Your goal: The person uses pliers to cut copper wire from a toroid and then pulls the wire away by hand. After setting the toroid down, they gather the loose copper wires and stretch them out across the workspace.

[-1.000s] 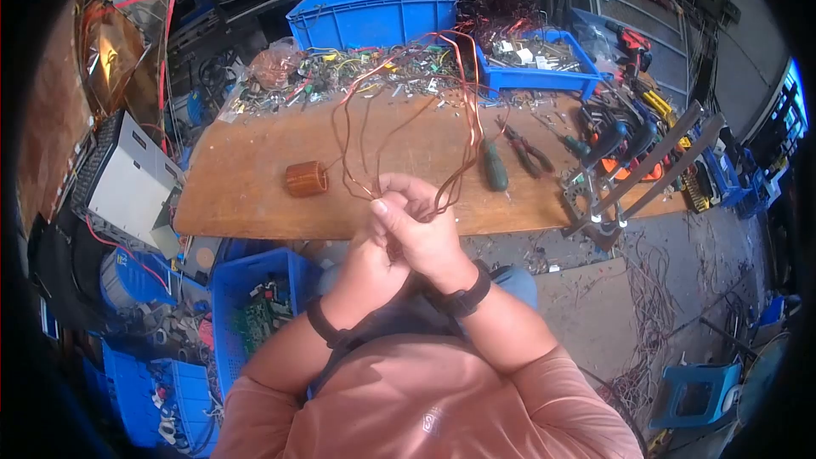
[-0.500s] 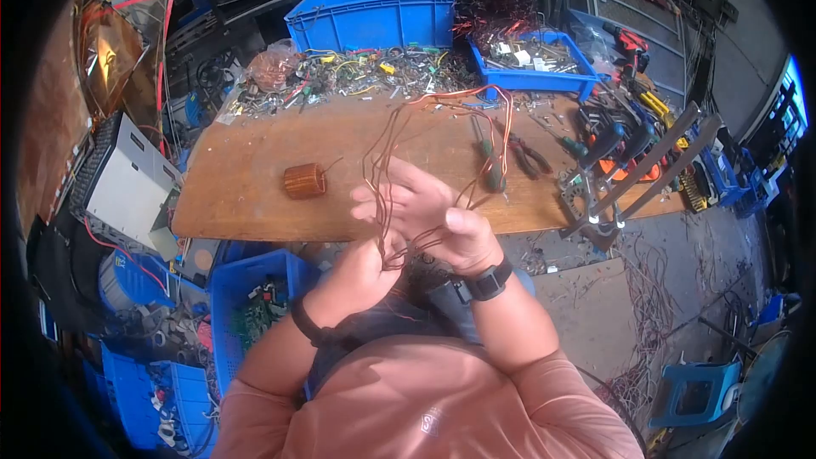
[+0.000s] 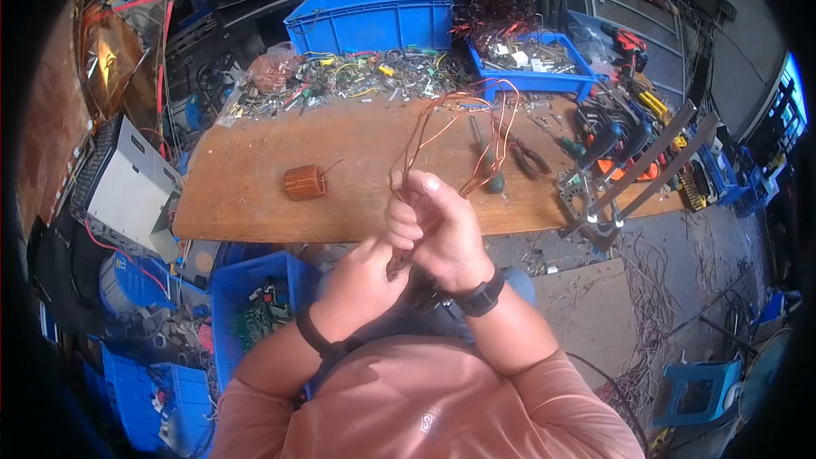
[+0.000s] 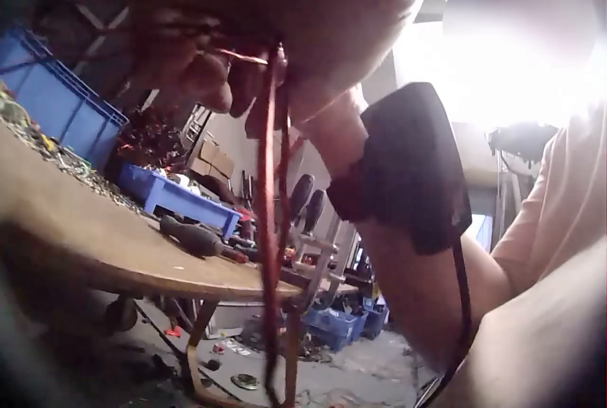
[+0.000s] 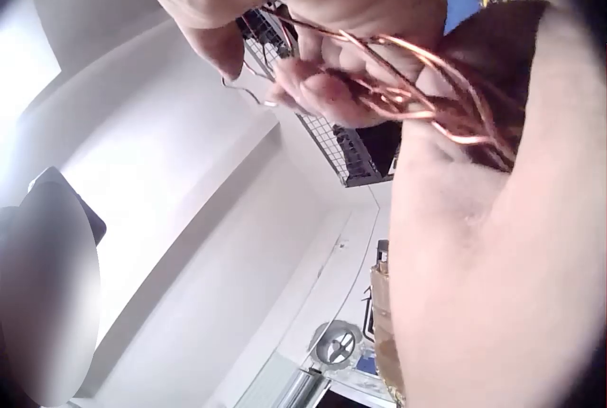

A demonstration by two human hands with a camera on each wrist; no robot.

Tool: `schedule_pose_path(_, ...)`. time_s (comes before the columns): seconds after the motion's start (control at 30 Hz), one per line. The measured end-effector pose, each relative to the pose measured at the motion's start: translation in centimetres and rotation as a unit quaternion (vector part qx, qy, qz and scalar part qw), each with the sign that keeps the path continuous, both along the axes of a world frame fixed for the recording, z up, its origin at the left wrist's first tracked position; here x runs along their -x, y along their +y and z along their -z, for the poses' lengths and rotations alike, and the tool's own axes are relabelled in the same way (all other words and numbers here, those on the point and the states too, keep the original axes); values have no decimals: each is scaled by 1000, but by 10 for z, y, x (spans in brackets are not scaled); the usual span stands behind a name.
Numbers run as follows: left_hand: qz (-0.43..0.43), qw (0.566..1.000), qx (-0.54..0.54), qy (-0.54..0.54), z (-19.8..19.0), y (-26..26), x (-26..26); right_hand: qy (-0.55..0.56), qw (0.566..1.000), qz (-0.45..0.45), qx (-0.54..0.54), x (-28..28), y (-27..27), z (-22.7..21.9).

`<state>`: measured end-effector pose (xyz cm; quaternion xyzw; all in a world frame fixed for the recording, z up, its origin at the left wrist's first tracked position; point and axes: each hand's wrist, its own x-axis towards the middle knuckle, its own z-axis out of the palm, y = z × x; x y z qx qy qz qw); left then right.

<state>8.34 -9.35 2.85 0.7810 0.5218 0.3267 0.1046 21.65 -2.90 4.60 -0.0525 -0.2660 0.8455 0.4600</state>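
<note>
Long loops of copper wire [image 3: 415,140] rise from my two hands over the front edge of the workbench. My left hand [image 3: 364,276] grips the gathered lower part of the wire. Just above it, my right hand [image 3: 446,234] has its fingers curled round the strands, thumb pointing up. In the right wrist view the wire [image 5: 403,95] runs as several twisted strands from the left fist past the right fingers. Strands of wire [image 4: 268,190] hang down in the left wrist view. A wound copper coil [image 3: 303,183] lies on the bench, left of the hands.
Beyond the wire, a green-handled screwdriver [image 3: 493,172] and pliers [image 3: 531,160] lie on the wooden workbench [image 3: 246,157]. A metal frame with upright bars [image 3: 599,204] stands at the right end. Scrap pieces [image 3: 357,76] and blue bins [image 3: 370,25] line the back.
The right hand came away from the left with fingers spread, then closed round the wire. The loops shifted right and drew closer together. The left hand kept its grip.
</note>
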Motion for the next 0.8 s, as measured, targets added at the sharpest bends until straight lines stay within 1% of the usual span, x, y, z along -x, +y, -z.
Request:
schedule_pose_path(0.07,-21,999,-17,19,6,-1,-3,-14,1000,13,2,-2,-1,3)
schedule_pose_path(0.17,-37,997,-46,54,20,2,-1,-32,996,73,37,4,0,5)
schedule_pose_path(0.27,-39,995,-55,74,20,4,2,39,999,35,3,0,3,16)
schedule_pose_path(0.3,-38,995,-55,78,19,3,2,12,998,55,10,2,3,20)
schedule_pose_path(0.37,-44,998,8,54,20,2,6,-41,995,92,15,9,7,20)
schedule_pose_path(0.4,-48,997,39,42,19,2,9,1,999,38,-13,5,9,18)
schedule_pose_path(0.47,25,998,50,0,18,4,18,82,992,-71,-67,-11,12,12)
schedule_pose_path(0.5,60,996,56,-22,18,4,21,61,993,-55,-84,-14,14,10)
schedule_pose_path(0.6,103,993,61,-21,11,10,26,130,986,-51,-94,-12,17,17)
schedule_pose_path(0.63,106,991,76,-28,9,10,25,126,985,-47,-103,-12,17,17)
schedule_pose_path(0.7,110,987,104,-42,4,9,24,143,986,-29,-85,-13,14,16)
schedule_pose_path(0.77,104,980,164,-37,2,6,26,158,986,-8,-60,-16,12,11)
schedule_pose_path(0.8,102,975,193,-35,2,5,26,138,988,5,-72,-19,12,11)
